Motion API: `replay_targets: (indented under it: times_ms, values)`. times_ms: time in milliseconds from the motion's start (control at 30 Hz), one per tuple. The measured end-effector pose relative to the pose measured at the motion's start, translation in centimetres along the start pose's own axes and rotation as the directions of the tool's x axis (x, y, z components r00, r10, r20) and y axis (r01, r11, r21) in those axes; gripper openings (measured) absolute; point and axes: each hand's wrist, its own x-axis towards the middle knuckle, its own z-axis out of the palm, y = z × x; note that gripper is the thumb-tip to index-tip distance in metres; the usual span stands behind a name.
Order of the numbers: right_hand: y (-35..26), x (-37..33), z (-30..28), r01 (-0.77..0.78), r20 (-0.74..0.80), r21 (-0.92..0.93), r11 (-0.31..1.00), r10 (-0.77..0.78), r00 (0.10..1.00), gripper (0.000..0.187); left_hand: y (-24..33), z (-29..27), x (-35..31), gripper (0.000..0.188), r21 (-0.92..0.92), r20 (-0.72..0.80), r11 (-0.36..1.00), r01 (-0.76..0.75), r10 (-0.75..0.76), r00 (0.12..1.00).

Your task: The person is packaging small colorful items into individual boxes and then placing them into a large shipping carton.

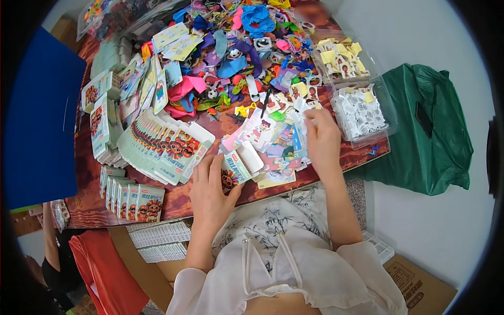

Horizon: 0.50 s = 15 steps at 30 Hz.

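Open-flapped small carton (236,168) held between left hand's (211,189) thumb and fingers, near table's (89,194) front edge. Right hand (323,137) curled beside picture cards (286,140); pinch cannot be told. Fanned cartons (163,144) could be scattered if bumped by knuckles; thin carton walls could be crushed by over-squeezing.

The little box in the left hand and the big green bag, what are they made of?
The little box: probably thin, smooth printed card; its pale flap folds out stiffly. The green bag: likely thin plastic, slightly shiny; it crinkles and catches light.
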Motion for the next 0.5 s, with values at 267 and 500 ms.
replay_targets:
  times_ms: [267,500]
  values:
    - [2.7,2.0,1.5,-0.087,-0.042,-0.208,0.974,0.080,0.996,0.015,0.3,0.0,0.2,0.072,0.007,0.012,1.000,0.027,-0.028,1.000]
    - [3.5,1.9,0.3,-0.154,-0.007,0.003,0.988,0.154,0.988,0.015,0.1,-0.3,0.0,0.072,-0.038,0.043,0.998,0.058,-0.057,0.997]
